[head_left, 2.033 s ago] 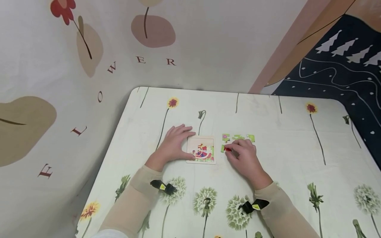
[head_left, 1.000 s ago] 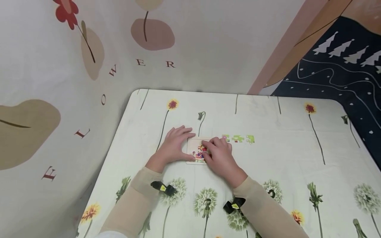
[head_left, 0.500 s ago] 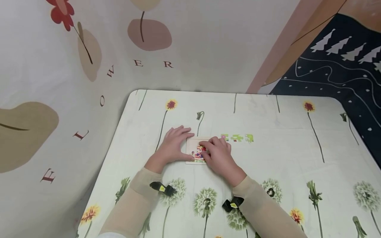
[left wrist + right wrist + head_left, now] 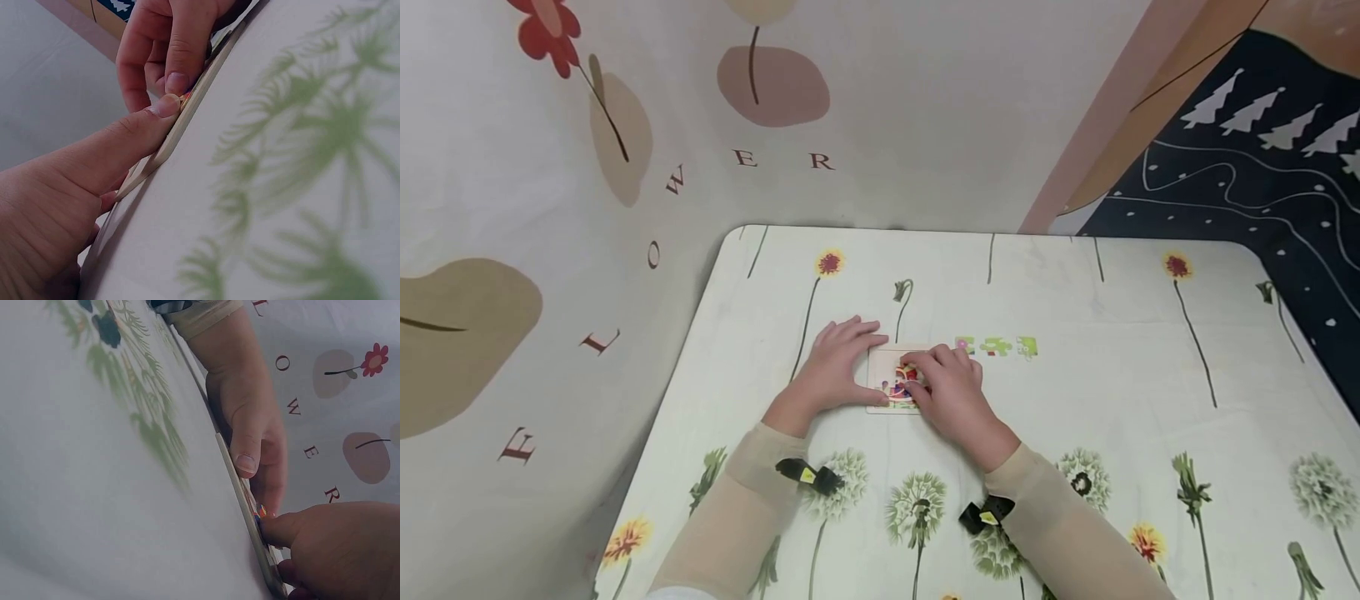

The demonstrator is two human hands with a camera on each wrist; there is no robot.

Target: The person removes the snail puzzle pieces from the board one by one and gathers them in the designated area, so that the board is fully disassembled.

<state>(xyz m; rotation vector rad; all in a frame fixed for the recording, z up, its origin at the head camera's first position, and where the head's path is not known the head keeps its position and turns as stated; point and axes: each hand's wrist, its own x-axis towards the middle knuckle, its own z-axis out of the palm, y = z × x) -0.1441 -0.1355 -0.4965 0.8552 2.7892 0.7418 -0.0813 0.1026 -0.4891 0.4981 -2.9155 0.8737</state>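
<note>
A small square jigsaw puzzle board (image 4: pixel 877 360) lies on the table, its lower part filled with colourful pieces (image 4: pixel 898 390). My left hand (image 4: pixel 833 368) is spread along its left side, thumb on the near left part and straight fingers by the far left corner. From the right, my right hand (image 4: pixel 953 402) reaches over the board and pinches a puzzle piece between thumb and index finger. A bright orange and blue bit (image 4: pixel 261 510) shows at those fingertips in the right wrist view; the hand hides most of the piece and the board's right part.
Three loose green puzzle pieces (image 4: pixel 996 346) lie in a row beyond my right hand. The table (image 4: pixel 1112 358) has a white cloth printed with flowers and dandelions. Behind and to the left hangs a printed fabric wall (image 4: pixel 910 125).
My right hand has carried a red and green puzzle piece left from beside the loose row onto the board, and has stayed there with little motion. The left hand has held its place.
</note>
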